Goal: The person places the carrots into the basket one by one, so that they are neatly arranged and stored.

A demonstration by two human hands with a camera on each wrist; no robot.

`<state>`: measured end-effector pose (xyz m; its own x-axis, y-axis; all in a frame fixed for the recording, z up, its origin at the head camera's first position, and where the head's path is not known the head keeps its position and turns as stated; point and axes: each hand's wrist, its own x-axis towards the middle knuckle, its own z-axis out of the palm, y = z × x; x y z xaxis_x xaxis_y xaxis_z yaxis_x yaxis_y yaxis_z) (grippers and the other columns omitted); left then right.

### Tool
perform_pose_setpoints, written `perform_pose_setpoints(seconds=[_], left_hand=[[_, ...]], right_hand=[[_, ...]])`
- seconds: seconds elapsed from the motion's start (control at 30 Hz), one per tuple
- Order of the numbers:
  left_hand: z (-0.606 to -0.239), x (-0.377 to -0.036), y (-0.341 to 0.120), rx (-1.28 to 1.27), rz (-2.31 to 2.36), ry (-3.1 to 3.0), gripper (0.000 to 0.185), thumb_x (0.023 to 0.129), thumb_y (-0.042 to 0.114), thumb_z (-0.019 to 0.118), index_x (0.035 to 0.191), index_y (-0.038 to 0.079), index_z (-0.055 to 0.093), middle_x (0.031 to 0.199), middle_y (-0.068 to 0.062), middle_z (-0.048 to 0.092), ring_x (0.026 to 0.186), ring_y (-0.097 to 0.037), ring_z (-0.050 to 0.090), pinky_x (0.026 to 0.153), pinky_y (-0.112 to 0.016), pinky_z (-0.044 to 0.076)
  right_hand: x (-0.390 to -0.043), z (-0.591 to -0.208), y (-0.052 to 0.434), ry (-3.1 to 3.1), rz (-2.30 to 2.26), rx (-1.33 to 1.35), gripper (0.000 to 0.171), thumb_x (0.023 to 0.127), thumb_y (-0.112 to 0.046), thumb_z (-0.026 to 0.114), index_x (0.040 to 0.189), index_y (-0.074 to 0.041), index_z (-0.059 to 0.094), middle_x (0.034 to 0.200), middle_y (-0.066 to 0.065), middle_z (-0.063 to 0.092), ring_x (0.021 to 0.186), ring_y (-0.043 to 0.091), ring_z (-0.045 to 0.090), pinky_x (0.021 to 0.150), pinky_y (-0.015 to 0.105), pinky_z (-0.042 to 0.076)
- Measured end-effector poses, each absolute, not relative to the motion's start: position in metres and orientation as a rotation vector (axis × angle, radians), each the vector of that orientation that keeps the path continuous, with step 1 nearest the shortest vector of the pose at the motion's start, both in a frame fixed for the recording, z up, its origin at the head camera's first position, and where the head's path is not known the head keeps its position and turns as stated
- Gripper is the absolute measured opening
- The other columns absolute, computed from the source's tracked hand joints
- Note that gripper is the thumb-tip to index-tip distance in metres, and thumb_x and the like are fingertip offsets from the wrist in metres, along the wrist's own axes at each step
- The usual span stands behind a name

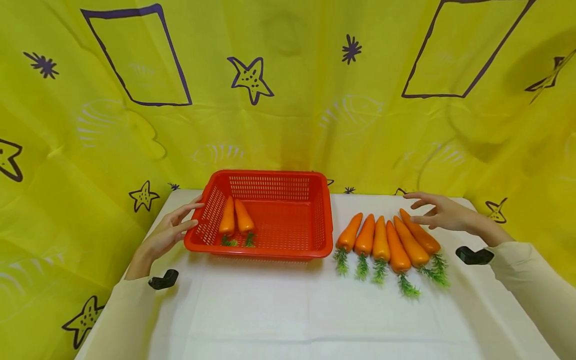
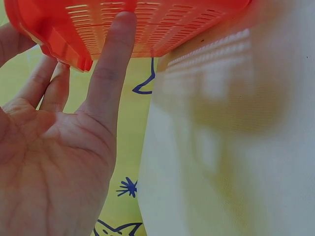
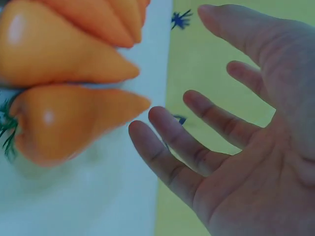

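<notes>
A red plastic basket stands on the white table, with two orange carrots lying inside on its left. My left hand is at the basket's left side, fingers spread and fairly straight, touching the rim. In the left wrist view, the thumb of the left hand extends against the slotted wall. Right of the basket lies a row of several carrots with green tops toward me. Over the row's right end hovers my right hand, holding nothing. In the right wrist view, its spread fingers are near the tip of the outermost carrot.
A yellow curtain with starfish and fish drawings hangs behind and along both sides of the white table. Dark wrist-worn devices sit at both sleeves. The basket casts a shadow on the tabletop.
</notes>
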<state>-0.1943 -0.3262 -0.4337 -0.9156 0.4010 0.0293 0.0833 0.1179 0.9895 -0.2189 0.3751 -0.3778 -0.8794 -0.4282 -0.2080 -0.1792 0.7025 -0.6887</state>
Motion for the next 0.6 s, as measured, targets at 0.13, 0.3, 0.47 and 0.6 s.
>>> perform_pose_setpoints(seconds=[0.13,0.3,0.47,0.6], left_hand=[[-0.434,-0.195,-0.326,0.488,1.880,2.150,0.048,0.107,0.006,0.050,0.154,0.003,0.039,0.174,-0.002,0.006,0.154,-0.046,0.002,0.097,-0.028,0.052],[-0.433,-0.194,-0.326,0.500,1.869,2.152,0.050,0.107,0.006,0.050,0.156,0.002,0.037,0.174,-0.003,0.006,0.154,-0.044,0.004,0.098,-0.027,0.051],[-0.435,-0.193,-0.327,0.480,1.866,2.157,0.051,0.108,0.008,0.050,0.156,0.002,0.036,0.174,-0.001,0.007,0.155,-0.040,0.010,0.099,-0.028,0.051],[-0.435,-0.193,-0.327,0.494,1.866,2.159,0.050,0.108,0.007,0.049,0.156,0.003,0.037,0.174,-0.001,0.007,0.155,-0.039,0.012,0.097,-0.029,0.052]], right_hand=[[-0.219,-0.388,0.384,2.540,-0.965,-0.439,0.072,0.100,-0.025,0.069,0.157,-0.001,0.031,0.143,0.039,0.045,0.111,0.045,0.066,0.079,0.044,0.060],[-0.218,-0.401,0.395,2.460,-0.977,-0.405,0.072,0.102,-0.024,0.067,0.157,0.002,0.029,0.142,0.042,0.043,0.110,0.045,0.065,0.080,0.045,0.060],[-0.218,-0.411,0.401,2.381,-0.990,-0.374,0.073,0.101,-0.023,0.067,0.157,0.002,0.027,0.142,0.042,0.041,0.107,0.035,0.065,0.077,0.039,0.060],[-0.217,-0.415,0.402,2.361,-0.980,-0.367,0.070,0.100,-0.020,0.068,0.156,0.000,0.030,0.141,0.041,0.044,0.109,0.034,0.064,0.076,0.038,0.059]])
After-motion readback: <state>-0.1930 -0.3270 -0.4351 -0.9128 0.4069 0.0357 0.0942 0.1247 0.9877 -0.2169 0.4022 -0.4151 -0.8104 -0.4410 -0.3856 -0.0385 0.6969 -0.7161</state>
